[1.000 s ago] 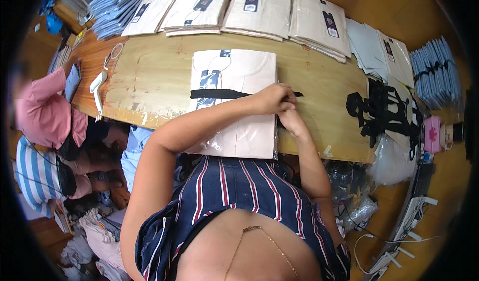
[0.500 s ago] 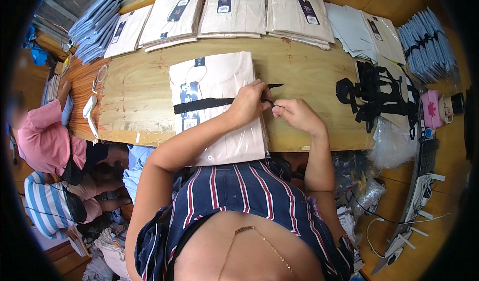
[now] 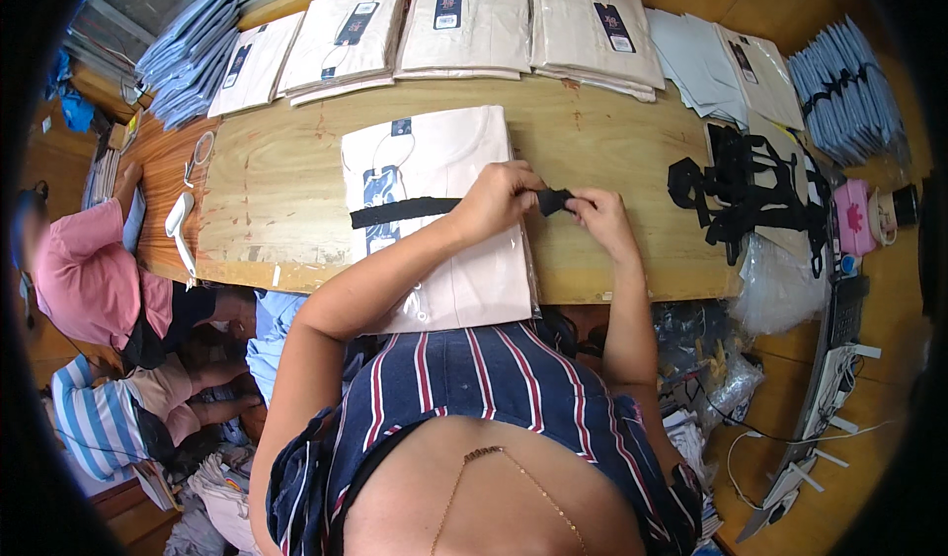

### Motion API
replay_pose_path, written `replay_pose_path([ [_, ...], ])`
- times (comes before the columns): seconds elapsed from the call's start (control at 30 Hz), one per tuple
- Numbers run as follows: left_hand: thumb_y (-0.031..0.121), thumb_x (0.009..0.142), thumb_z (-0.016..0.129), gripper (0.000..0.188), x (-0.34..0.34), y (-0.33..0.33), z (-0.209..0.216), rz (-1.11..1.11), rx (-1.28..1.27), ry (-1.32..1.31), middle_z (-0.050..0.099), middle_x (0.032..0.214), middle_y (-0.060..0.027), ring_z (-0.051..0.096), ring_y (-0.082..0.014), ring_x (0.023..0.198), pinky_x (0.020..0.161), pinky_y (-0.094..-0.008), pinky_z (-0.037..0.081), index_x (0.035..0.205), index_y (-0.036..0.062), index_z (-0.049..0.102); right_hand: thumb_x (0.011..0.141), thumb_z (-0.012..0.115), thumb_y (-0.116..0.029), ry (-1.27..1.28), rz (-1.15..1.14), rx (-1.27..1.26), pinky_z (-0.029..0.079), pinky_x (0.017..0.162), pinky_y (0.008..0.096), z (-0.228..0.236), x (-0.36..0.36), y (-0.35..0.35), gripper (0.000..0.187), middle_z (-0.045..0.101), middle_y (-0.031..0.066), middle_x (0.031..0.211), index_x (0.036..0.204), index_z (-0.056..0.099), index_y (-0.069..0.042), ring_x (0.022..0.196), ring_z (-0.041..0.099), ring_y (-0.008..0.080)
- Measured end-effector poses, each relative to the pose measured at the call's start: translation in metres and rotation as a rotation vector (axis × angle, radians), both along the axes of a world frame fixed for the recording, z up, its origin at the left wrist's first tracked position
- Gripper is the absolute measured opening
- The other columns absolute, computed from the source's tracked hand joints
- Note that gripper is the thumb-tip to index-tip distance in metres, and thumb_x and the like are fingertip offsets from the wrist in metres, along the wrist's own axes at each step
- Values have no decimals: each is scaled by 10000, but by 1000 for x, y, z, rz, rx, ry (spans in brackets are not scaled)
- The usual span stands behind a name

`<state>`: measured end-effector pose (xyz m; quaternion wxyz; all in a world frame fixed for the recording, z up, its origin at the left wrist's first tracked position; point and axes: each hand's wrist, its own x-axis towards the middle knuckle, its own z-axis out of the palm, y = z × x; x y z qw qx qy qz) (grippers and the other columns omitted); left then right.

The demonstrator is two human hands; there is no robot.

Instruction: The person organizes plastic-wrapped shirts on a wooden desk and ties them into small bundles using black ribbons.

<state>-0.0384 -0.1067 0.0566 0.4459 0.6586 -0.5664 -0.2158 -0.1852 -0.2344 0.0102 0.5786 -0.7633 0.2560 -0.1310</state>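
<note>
A stack of folded pale pink garments [image 3: 444,289] in clear plastic lies before me at the table's near edge, with a dark tag on top. A black fabric strip [image 3: 405,210] crosses the stack from its left side. At the right edge my left hand [image 3: 504,196] is closed on the strip, its forearm lying over the stack. My right hand [image 3: 600,218] pinches the strip's end just beyond, over the bare wood. Between the hands a short, bunched piece of black fabric shows. Whether it is knotted I cannot tell.
Several pale garment stacks [image 3: 464,47] line the table's [image 3: 267,191] back edge. Blue bundles [image 3: 188,57] stand at the far left, another blue bundle [image 3: 847,92] at the right. Black strips [image 3: 760,196] lie right. A white handheld tool [image 3: 179,218] lies left. Two people [image 3: 94,270] are at the left.
My right hand has shifted slightly right and up and turned, drawing the strip's end out. The black piece between my hands now shows wider. The loose tail behind my left hand is gone from view.
</note>
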Motion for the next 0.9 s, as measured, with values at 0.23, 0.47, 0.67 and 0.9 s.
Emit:
replay_pose_path([
  [0.23,-89,618,589,99,21,-8,9,-97,439,440,580,647,-58,547,-115,579,526,-240,442,677,-10,582,727,553,-45,-109,188,5,397,494,236,25,-24,60,82,576,28,624,751,610,8,548,501,93],
  [0.47,9,557,569,80,9,2,39,-534,63,-710,542,810,-137,540,-280,801,599,-307,458,635,6,588,760,500,8,-95,4,102,428,619,232,27,-4,17,120,594,23,746,833,596,14,689,535,111],
  [0.67,119,653,516,94,14,4,35,-637,-348,-1274,460,765,-64,489,-175,766,669,-267,438,649,26,525,732,485,62,-355,408,137,404,697,223,18,47,4,183,560,58,862,893,566,32,771,507,113],
  [0.9,141,644,514,88,24,9,31,-633,-515,-1239,461,757,-37,474,-160,751,691,-258,404,632,56,530,696,530,34,-263,478,-163,408,671,254,33,51,-1,99,546,68,801,791,558,27,754,524,174],
])
